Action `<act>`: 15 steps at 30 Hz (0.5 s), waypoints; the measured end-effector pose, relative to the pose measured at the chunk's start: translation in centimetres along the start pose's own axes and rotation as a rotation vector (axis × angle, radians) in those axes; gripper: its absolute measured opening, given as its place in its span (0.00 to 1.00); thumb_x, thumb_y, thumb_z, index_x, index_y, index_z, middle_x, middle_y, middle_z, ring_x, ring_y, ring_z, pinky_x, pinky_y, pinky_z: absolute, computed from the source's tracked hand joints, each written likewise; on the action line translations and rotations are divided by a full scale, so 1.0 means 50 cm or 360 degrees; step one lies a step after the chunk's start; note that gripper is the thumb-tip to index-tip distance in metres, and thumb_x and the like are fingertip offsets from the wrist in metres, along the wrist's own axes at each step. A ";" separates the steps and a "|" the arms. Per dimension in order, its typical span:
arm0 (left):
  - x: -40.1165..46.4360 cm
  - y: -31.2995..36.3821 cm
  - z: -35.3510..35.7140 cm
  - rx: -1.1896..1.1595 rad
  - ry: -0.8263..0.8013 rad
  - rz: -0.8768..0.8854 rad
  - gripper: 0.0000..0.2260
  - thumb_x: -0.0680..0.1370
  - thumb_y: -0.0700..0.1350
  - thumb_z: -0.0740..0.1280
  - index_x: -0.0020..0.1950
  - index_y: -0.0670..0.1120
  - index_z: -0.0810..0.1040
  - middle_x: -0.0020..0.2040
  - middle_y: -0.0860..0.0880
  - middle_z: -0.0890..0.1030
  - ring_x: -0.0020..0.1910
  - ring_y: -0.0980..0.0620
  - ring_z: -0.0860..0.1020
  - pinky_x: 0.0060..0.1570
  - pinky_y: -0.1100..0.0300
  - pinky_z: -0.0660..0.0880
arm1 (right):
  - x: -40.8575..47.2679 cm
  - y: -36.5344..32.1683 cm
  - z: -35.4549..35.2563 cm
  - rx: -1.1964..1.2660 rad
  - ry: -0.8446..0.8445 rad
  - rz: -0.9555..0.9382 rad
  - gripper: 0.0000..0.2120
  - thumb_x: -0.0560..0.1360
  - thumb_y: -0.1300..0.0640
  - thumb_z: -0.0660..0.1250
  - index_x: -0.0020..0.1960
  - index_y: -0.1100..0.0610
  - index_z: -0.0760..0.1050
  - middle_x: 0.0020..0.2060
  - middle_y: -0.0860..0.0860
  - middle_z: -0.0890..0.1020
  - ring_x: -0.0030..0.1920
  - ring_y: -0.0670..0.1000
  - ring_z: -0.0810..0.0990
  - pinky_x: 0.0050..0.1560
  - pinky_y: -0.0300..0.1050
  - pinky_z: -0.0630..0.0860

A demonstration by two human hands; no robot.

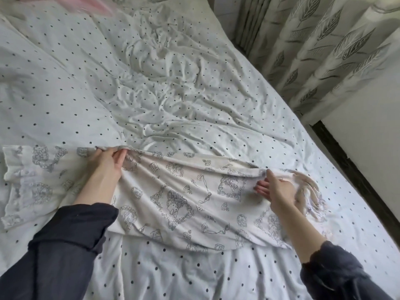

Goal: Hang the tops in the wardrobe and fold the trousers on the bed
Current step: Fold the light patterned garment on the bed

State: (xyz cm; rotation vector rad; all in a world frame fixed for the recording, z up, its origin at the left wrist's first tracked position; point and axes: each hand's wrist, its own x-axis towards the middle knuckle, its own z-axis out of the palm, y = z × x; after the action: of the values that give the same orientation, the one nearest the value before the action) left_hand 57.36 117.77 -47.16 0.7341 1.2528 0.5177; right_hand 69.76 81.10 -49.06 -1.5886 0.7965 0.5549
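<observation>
Gripping printed trousers (173, 198) on bed (151, 83)

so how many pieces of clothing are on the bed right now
2. A white printed garment lies across the near part of the bed, gripped by the left hand and right hand. A blurred pink garment shows at the far top-left edge. Others may lie out of view.

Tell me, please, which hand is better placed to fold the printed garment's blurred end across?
Probably the right hand: it holds the printed garment at that end, while the left hand pinches its far edge.
</observation>
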 end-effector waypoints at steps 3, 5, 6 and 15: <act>0.027 -0.005 0.009 -0.0032 0.0062 -0.0077 0.07 0.81 0.34 0.57 0.54 0.37 0.74 0.54 0.42 0.77 0.61 0.47 0.76 0.52 0.67 0.76 | 0.002 -0.013 0.033 0.0160 -0.0062 0.0073 0.12 0.78 0.62 0.64 0.41 0.71 0.75 0.25 0.56 0.79 0.21 0.48 0.78 0.20 0.36 0.73; 0.036 -0.009 0.014 -0.0092 0.0067 -0.0120 0.10 0.81 0.35 0.58 0.59 0.35 0.73 0.63 0.39 0.75 0.56 0.49 0.78 0.51 0.67 0.76 | -0.006 -0.026 0.051 0.0431 -0.0007 0.0073 0.08 0.77 0.65 0.63 0.40 0.66 0.75 0.28 0.57 0.82 0.25 0.49 0.81 0.26 0.39 0.78; 0.040 -0.013 0.017 -0.0042 0.0046 -0.0155 0.09 0.81 0.35 0.57 0.58 0.36 0.73 0.66 0.39 0.73 0.59 0.49 0.77 0.54 0.68 0.74 | -0.010 -0.030 0.059 0.0506 0.0026 0.0026 0.07 0.77 0.66 0.62 0.41 0.65 0.74 0.30 0.57 0.82 0.27 0.49 0.82 0.29 0.39 0.80; 0.013 -0.029 -0.022 0.0251 -0.0391 -0.0199 0.21 0.79 0.29 0.54 0.73 0.37 0.58 0.68 0.37 0.69 0.66 0.44 0.71 0.67 0.51 0.68 | -0.091 0.054 0.203 -0.1405 -0.0402 -0.1475 0.10 0.78 0.56 0.64 0.53 0.57 0.81 0.56 0.53 0.81 0.57 0.53 0.77 0.57 0.46 0.70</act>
State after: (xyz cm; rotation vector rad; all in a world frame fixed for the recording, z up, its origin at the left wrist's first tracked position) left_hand 56.40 117.48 -48.82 0.8194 1.1087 0.2204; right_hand 65.59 91.75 -49.21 -2.3698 -0.4975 0.4011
